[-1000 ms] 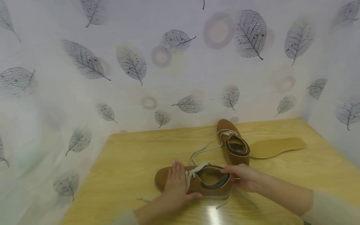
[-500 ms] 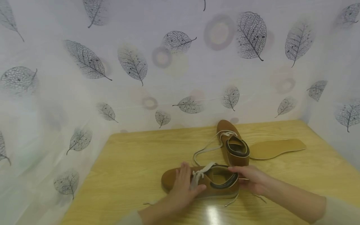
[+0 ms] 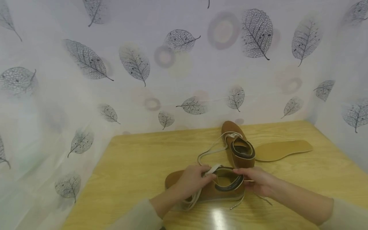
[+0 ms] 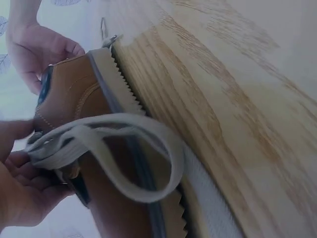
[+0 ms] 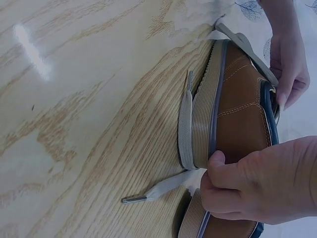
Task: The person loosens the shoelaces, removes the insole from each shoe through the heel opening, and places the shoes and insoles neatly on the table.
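A brown lace-up shoe (image 3: 208, 194) lies on the table in front of me, toe to the left, its dark-lined opening upward. My left hand (image 3: 191, 180) is over the shoe's throat; in the left wrist view its thumb and fingers pinch the pale laces (image 4: 171, 168), which hang in a wide loop down the shoe's side. Part of the tongue is hidden by that hand. My right hand (image 3: 260, 182) grips the heel, thumb at the collar rim and fingers behind. Metal-tipped lace ends (image 5: 185, 124) lie near the heel in the right wrist view.
Behind the held shoe, close to my right hand, stands a second brown shoe (image 3: 244, 162) with a loose lace trailing left. A tan insole (image 3: 283, 150) lies to its right. The wooden table (image 3: 138, 156) meets a leaf-patterned sheet (image 3: 187, 73) at the back and sides.
My left hand has gone from lying flat across the shoe's front to pinching the laces at its throat. The shoe shifted slightly right earlier; my right hand stays at the heel.
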Demonstrator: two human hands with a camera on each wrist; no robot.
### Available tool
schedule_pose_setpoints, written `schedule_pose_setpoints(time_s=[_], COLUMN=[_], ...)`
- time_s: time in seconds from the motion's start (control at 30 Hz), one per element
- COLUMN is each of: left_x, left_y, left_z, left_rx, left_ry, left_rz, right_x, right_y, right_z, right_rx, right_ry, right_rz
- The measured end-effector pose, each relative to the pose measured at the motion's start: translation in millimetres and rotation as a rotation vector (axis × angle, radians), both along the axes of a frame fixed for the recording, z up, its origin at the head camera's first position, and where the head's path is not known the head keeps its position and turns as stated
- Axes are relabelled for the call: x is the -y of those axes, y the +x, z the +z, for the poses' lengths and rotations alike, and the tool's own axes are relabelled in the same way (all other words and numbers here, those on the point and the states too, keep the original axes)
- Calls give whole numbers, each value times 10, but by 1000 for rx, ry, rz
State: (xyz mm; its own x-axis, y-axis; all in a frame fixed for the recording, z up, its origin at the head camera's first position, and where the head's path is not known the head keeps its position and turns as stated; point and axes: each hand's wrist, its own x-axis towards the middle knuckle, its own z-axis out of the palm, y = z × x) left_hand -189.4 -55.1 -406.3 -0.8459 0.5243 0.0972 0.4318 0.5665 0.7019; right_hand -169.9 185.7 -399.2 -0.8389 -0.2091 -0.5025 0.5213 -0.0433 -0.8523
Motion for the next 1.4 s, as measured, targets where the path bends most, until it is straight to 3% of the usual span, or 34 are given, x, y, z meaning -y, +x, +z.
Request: schedule_pose_setpoints(time_s=[0.1,0.23,0.33,0.4,0.47,0.6,0.7,0.83,1.0,1.03,1.13,1.3,1.4], left_x=[-20,-20,-18,-31,-58,-121,-131,-103,-50,-38,-5,19,16], left_y=[-17,-26,-37,-44,-47,-54,-58,-81,-99,-97,-88,-79,-71], left_z=[-32,-51,-55,-47,-24,39,53,13,-51,-57,-62,-37,-25], left_rx=[67,180,212,217,198,104,107,262,522,564,589,544,561], left_ry=[78,250,343,327,255,119,147,344,706,755,804,733,689], left_rz=[36,167,245,242,206,147,168,266,339,334,293,188,170], right_x=[-6,-9,-18,-24,-27,-28,-31,-49,-64,-63,-70,-83,-101], right_y=[2,4,5,5,6,-2,-7,5,1,1,0,8,17], right_z=[-15,-27,-28,-27,-23,-12,-4,11,32,36,32,15,4], right_rx=[-5,-11,-15,-19,-22,-21,-12,-10,-11,-10,-18,-24,-20], right_ry=[10,16,16,18,24,20,12,16,37,40,35,10,1], right_rz=[15,27,35,47,55,56,49,51,64,65,83,91,89])
